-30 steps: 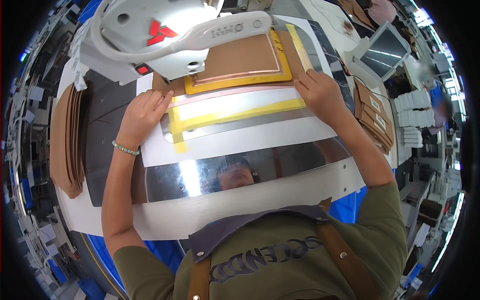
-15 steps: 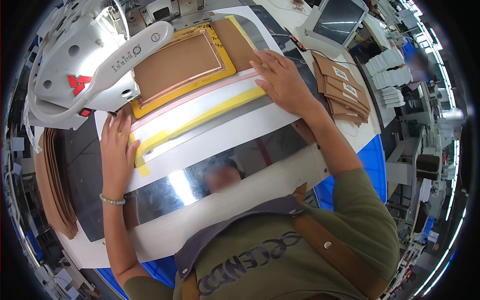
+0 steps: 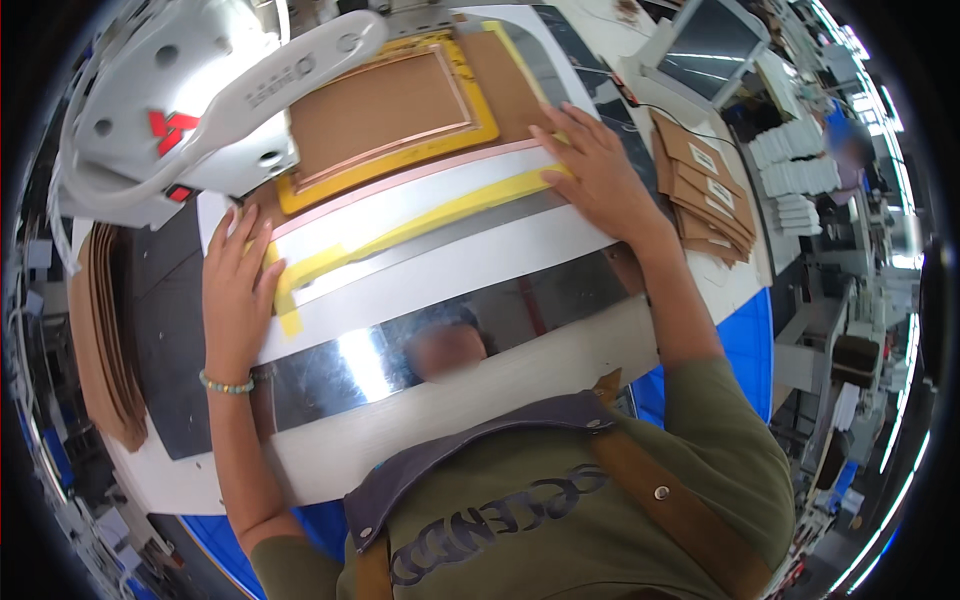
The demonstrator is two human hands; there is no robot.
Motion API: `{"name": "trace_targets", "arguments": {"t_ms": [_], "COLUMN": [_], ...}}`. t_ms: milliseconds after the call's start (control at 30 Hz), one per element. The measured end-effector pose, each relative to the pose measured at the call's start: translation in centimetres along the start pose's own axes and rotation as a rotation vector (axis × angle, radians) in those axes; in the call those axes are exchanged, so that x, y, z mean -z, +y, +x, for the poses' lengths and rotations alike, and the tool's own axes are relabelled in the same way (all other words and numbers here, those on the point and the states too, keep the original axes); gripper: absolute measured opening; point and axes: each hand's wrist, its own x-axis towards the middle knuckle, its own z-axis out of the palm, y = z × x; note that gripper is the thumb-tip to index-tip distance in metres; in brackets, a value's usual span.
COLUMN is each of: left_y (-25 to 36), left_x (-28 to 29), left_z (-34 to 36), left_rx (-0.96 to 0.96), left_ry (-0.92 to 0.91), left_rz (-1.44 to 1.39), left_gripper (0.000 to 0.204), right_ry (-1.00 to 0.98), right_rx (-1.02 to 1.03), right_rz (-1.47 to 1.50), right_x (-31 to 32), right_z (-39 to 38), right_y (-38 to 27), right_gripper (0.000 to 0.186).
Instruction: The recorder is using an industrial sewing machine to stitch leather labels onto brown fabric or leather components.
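Observation:
My left hand (image 3: 238, 290) lies flat at the left end of a white sheet (image 3: 430, 292), fingers spread beside the strips of yellow tape (image 3: 291, 312). My right hand (image 3: 605, 185) rests with its fingers apart at the right end, fingertips on the edge of a brown board (image 3: 507, 85) and the thumb at the long yellow tape strip. Between the hands, a yellow rectangular frame (image 3: 390, 157) with a copper-coloured inner border surrounds a brown panel (image 3: 375, 112). A pink strip (image 3: 400, 188) runs along its near side.
A white sewing-type machine head (image 3: 130, 120) with a curved grey arm (image 3: 290, 85) overhangs the work's left. Brown pieces stand stacked (image 3: 105, 340) at far left; more brown pieces (image 3: 705, 185) lie at right. A monitor (image 3: 712, 50) stands behind them. A shiny plate (image 3: 560, 295) fronts the sheet.
The whole view has turned slightly, so everything sits a little differently in it. Both hands remain spread at the ends of the work, with no clear movement against it.

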Motion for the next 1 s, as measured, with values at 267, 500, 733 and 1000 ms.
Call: {"name": "trace_targets", "arguments": {"t_ms": [267,500,733,1000], "left_y": [-0.3,-0.5,-0.7,-0.4], "left_x": [-0.1,-0.1,0.0,0.0], "left_z": [0.2,-0.2,-0.2,0.1], "left_rx": [-0.050,-0.015,-0.034,-0.011], "left_ry": [0.105,0.146,-0.012,-0.002], "left_rz": [0.026,-0.078,-0.026,-0.078], "left_gripper": [0.040,0.046,0.053,0.055], "right_ry": [-0.055,-0.006,-0.056,0.017], "right_rx": [-0.046,-0.084,0.003,-0.041], "right_rz": [0.044,0.077,0.040,0.066], "right_x": [0.4,0.0,0.6,-0.1], "right_z": [0.1,0.0,0.7,0.2], "right_y": [-0.4,-0.3,-1.2,-0.3], "right_gripper": [0.056,0.058,0.057,0.058]}}
